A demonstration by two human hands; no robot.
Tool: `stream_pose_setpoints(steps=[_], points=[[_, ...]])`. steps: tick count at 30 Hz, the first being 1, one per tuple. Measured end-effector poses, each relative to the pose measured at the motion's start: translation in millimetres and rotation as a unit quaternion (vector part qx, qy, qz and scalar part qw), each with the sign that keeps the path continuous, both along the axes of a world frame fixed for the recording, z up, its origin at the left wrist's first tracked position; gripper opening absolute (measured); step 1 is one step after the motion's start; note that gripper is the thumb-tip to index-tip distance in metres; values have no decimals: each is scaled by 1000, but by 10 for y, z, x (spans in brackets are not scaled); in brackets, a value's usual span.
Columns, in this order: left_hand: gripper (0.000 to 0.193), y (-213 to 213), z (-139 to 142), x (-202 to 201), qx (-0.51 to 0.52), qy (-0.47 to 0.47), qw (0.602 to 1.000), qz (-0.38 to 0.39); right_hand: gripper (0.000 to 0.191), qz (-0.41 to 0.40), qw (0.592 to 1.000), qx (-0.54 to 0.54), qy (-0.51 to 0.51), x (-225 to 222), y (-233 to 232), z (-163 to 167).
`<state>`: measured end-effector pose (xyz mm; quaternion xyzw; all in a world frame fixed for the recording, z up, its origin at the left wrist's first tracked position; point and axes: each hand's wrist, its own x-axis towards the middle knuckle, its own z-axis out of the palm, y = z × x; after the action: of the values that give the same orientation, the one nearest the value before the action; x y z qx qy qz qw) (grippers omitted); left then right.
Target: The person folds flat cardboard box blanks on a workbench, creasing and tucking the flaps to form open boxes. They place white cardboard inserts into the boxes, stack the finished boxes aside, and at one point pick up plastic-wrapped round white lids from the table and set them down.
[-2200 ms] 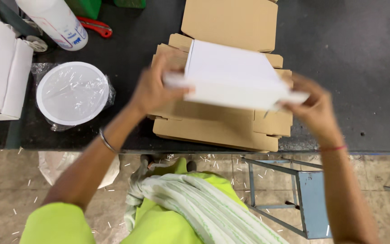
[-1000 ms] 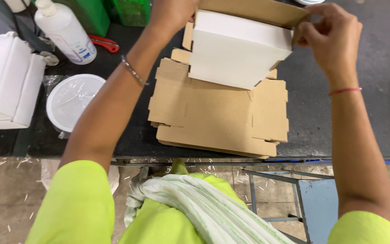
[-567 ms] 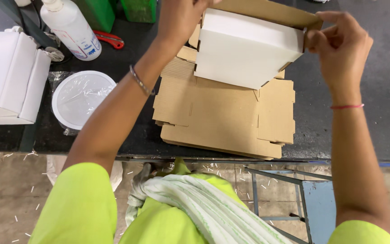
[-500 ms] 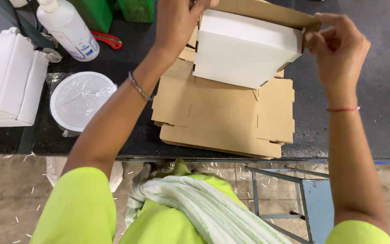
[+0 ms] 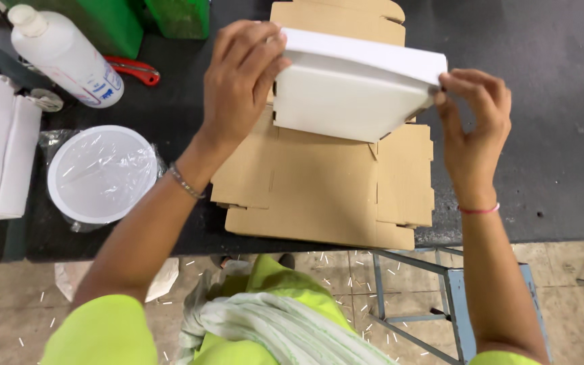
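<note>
I've got the white box (image 5: 353, 94) pinched between both hands just above the flat cardboard stack (image 5: 326, 182): left hand (image 5: 241, 81) clamps its near-left corner, right hand (image 5: 471, 125) grips its right corner. It's plain white, shallow, tilted.

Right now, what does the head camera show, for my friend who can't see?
Two hands, left hand and right hand, hold a white box above flat cardboard sheets on a dark table.
</note>
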<state>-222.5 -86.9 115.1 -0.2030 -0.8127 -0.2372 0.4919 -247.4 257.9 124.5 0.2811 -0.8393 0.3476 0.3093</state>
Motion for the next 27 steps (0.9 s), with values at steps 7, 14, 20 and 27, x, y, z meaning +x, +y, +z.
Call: stream_pose_setpoints(steps=[7, 14, 20, 27], points=[[14, -194, -193, -71, -67, -8, 998, -16, 8, -4, 1000, 17, 16, -123, -16, -145], [22, -172, -224, -48, 113, -124, 981, -97, 8, 30, 999, -32, -15, -150, -68, -59], [44, -200, -510, 60, 123, -266, 955, 39, 4, 26, 999, -27, -39, -209, 0, -128], [7, 53, -571, 287, 71, -175, 979, 80, 7, 45, 998, -33, -23, -316, 60, -169]])
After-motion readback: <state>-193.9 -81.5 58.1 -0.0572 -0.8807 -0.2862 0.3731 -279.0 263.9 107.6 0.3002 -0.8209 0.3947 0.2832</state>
